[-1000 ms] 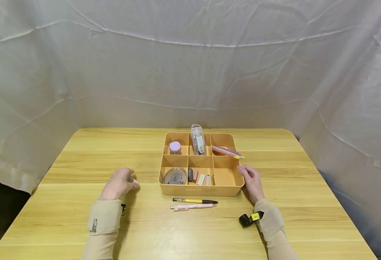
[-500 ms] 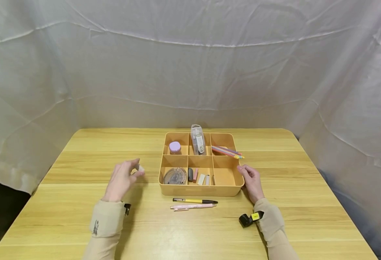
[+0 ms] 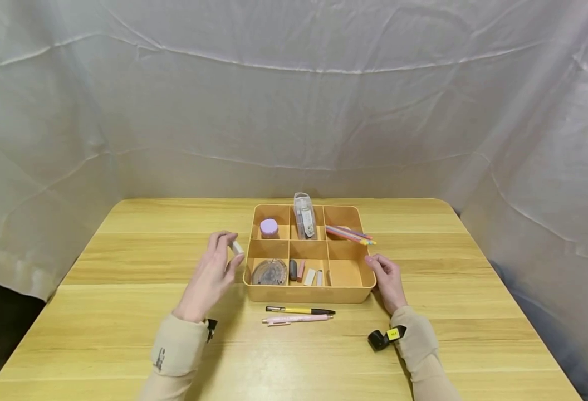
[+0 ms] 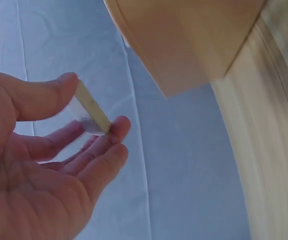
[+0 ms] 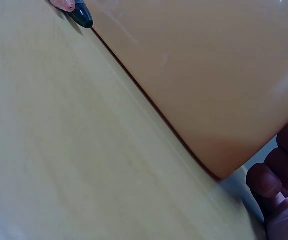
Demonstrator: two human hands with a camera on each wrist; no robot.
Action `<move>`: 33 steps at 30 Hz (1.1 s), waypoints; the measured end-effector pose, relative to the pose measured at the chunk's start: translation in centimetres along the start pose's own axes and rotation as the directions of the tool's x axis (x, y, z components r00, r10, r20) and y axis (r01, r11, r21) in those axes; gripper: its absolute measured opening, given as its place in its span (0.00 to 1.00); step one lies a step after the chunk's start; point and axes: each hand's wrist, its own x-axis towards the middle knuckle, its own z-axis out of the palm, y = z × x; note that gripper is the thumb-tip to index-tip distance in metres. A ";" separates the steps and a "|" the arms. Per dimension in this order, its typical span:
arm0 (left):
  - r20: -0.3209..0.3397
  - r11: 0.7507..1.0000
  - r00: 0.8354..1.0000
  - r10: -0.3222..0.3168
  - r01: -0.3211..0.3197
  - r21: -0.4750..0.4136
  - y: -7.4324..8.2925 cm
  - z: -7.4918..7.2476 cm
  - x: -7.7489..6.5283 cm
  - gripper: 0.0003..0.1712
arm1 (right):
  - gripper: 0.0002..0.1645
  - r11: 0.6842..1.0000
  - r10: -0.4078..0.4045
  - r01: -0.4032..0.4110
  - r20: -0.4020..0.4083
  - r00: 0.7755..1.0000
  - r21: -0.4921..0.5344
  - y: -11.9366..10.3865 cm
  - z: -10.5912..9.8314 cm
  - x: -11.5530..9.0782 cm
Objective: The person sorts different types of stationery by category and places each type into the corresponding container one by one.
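Observation:
My left hand (image 3: pixel 211 273) pinches a small white eraser (image 3: pixel 237 248) between thumb and fingers, raised just left of the orange organizer tray (image 3: pixel 306 294). In the left wrist view the eraser (image 4: pixel 95 109) is held tilted, apart from the tray (image 4: pixel 183 50). At the tray's right side, my right hand (image 3: pixel 388 279) holds the rim near the front corner; its curled fingers show beside the wall in the right wrist view. A dark oval piece (image 3: pixel 293 270), a pink stick-shaped block (image 3: pixel 301 271) and a white eraser (image 3: pixel 309 277) lie in the front middle compartment, with another small pale piece.
Other compartments hold a clear round protractor case (image 3: pixel 269 273), a purple-lidded jar (image 3: pixel 269 228), a clear upright case (image 3: pixel 305 216) and several coloured sticks (image 3: pixel 349 234). In front of the tray lie a yellow-black pen (image 3: pixel 300 310) and a pink pen (image 3: pixel 298 319).
My left hand has lifted from the tabletop and moved right and away from me, carrying the white eraser to the tray's left edge. The right hand stays at the rim.

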 end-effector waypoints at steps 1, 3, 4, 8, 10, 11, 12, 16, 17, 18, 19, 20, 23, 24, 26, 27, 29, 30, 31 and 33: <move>0.001 1.000 1.000 0.012 -0.012 -0.004 0.2 0.2 0.0 0.26 | 0.19 1.000 -0.001 0.001 0.002 1.000 0.002 0.0 0.0 0.0; 0.010 0.999 0.999 0.036 -0.035 -0.016 0.6 0.5 0.0 0.27 | 0.18 1.000 -0.004 0.004 0.004 1.000 0.003 0.0 0.0 0.0; 0.016 0.999 0.999 0.045 -0.045 -0.024 0.9 0.7 0.0 0.28 | 0.18 1.000 -0.004 0.004 0.003 1.000 0.003 0.1 0.0 0.0; 0.060 0.997 0.996 0.064 -0.061 -0.051 1.9 1.4 0.1 0.30 | 0.18 1.000 -0.007 0.007 0.007 1.000 0.010 0.2 0.1 0.1; 0.091 0.996 0.993 0.073 -0.067 -0.061 2.5 1.8 0.4 0.29 | 0.17 1.000 -0.008 0.008 0.009 1.000 0.013 0.2 0.1 0.0; 0.109 0.995 0.990 0.084 -0.078 -0.058 2.8 1.9 0.5 0.29 | 0.17 1.000 -0.011 0.011 0.014 1.000 0.015 0.1 0.1 0.0; 0.128 0.995 0.987 0.096 -0.090 -0.052 3.1 2.1 0.7 0.28 | 0.17 1.000 -0.010 0.010 0.014 1.000 0.015 0.1 0.1 -0.1; 0.178 0.984 0.968 0.179 -0.178 -0.024 4.2 2.8 1.4 0.25 | 0.17 1.000 -0.023 0.023 0.005 1.000 -0.002 -0.1 0.0 -0.1; 0.186 0.980 0.963 0.197 -0.198 -0.011 4.5 3.0 1.6 0.24 | 0.17 1.000 -0.024 0.024 0.005 1.000 -0.006 -0.1 0.0 -0.1; 0.192 0.977 0.958 0.212 -0.215 -0.004 4.7 3.2 1.8 0.23 | 0.17 1.000 -0.025 0.025 0.002 1.000 -0.010 -0.1 0.0 -0.1; 0.199 0.973 0.954 0.225 -0.231 0.007 5.0 3.4 1.9 0.23 | 0.17 1.000 -0.027 0.027 0.003 1.000 -0.013 -0.1 -0.1 -0.1; 0.207 0.969 0.949 0.239 -0.247 0.014 5.2 3.7 2.1 0.22 | 0.18 1.000 -0.027 0.027 0.005 1.000 -0.014 -0.1 -0.1 -0.1; 0.230 0.956 0.935 0.272 -0.290 0.049 5.7 4.5 2.5 0.21 | 0.18 0.999 -0.023 0.023 0.004 1.000 -0.022 0.0 -0.1 0.0; 0.240 0.951 0.930 0.278 -0.302 0.067 5.8 4.7 2.6 0.21 | 0.18 0.999 -0.023 0.023 0.002 1.000 -0.025 0.0 -0.1 0.0; 0.265 0.940 0.922 0.284 -0.322 0.112 6.1 5.3 2.8 0.21 | 0.18 0.999 -0.021 0.021 -0.001 1.000 -0.032 0.1 -0.2 0.0; 0.278 0.935 0.919 0.280 -0.326 0.138 6.3 5.5 2.8 0.21 | 0.18 0.999 -0.021 0.021 -0.001 1.000 -0.035 0.1 -0.2 0.0; 0.304 0.926 0.915 0.264 -0.328 0.185 6.5 6.0 2.9 0.22 | 0.18 0.999 -0.019 0.019 0.000 1.000 -0.033 0.1 -0.1 0.0; 0.314 0.921 0.914 0.257 -0.330 0.206 6.6 6.2 2.9 0.24 | 0.18 0.999 -0.018 0.018 0.001 1.000 -0.031 0.1 -0.1 0.0; 0.319 0.918 0.914 0.252 -0.330 0.219 6.6 6.4 3.0 0.26 | 0.18 0.999 -0.016 0.016 0.003 1.000 -0.029 0.0 -0.1 0.0; 0.317 0.922 0.917 0.243 -0.320 0.219 6.5 6.7 3.1 0.31 | 0.19 1.000 -0.014 0.014 0.002 1.000 -0.020 0.0 -0.1 0.0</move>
